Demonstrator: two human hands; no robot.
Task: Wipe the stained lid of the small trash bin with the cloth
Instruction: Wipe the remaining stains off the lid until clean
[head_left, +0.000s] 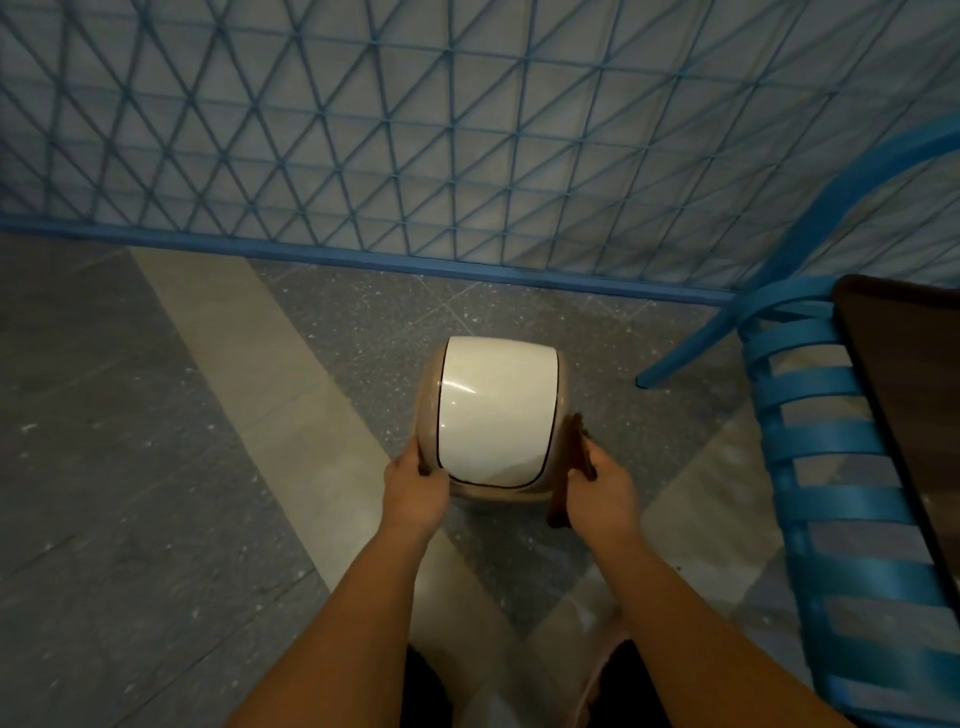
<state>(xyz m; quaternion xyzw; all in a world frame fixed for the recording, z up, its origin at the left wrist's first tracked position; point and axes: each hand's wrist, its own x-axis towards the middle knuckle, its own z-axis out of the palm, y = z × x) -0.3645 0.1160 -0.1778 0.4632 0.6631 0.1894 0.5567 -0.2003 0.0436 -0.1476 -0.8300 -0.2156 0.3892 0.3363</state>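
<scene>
At the far left the floor (130, 415) is grey speckled stone, crossed by a paler diagonal band that runs down toward the middle. Behind it, a blue lattice fence (363, 130) on a blue base rail spans the whole upper part of the view.

The left hand (413, 488) reaches forward from a bare forearm and grips the near left edge of the small trash bin (431, 384), fingers curled around its beige rim with the thumb on top. The bin stands on the floor, near the middle of the view and a little short of the fence rail. Its white lid (493, 410) is a rounded, glossy panel outlined by a thin dark seam, with a bright streak of reflection near its upper left; any stain on it is too faint to make out in this light.

The right hand (600, 491) is clenched on a dark brown cloth (569, 473), pressing it against the bin's right side beside the lid; the cloth hangs down past the thumb.

Further right stands a blue slatted chair (831, 452), one leg planted on the floor near the bin. At the right edge a dark counter (914, 389) overlaps the chair's seat.
</scene>
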